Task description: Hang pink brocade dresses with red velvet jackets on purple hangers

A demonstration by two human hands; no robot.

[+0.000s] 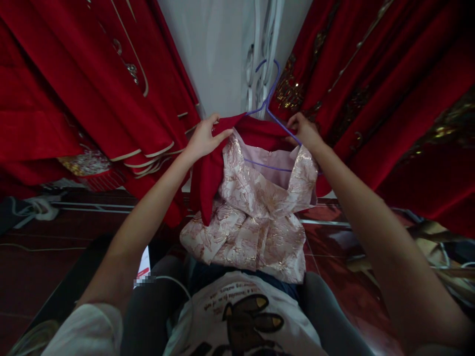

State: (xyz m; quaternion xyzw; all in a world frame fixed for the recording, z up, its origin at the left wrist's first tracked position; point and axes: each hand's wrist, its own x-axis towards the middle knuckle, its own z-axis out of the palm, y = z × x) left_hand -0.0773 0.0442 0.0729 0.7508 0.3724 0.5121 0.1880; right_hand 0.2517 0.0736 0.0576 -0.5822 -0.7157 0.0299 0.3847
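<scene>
A pale pink brocade dress (pixel 256 237) with a gold sheen hangs in front of me on a purple wire hanger (pixel 272 106), its lower part lying across my lap. A plain red garment (pixel 208 183) is draped behind the neckline and down the dress's left side. My left hand (pixel 208 138) grips the red garment at the left shoulder, its thumb by the dress strap. At the right shoulder, my right hand (pixel 304 131) pinches the red cloth beside the hanger's arm; its fingertips are partly hidden.
Red garments with pale trim (pixel 122 89) hang on the left, and red ones with gold sequins (pixel 356 89) hang on the right. White metal rack parts (pixel 263 44) stand between them. A phone-like white object (pixel 144 264) lies beside my left thigh. Assorted items lie on the floor at the right.
</scene>
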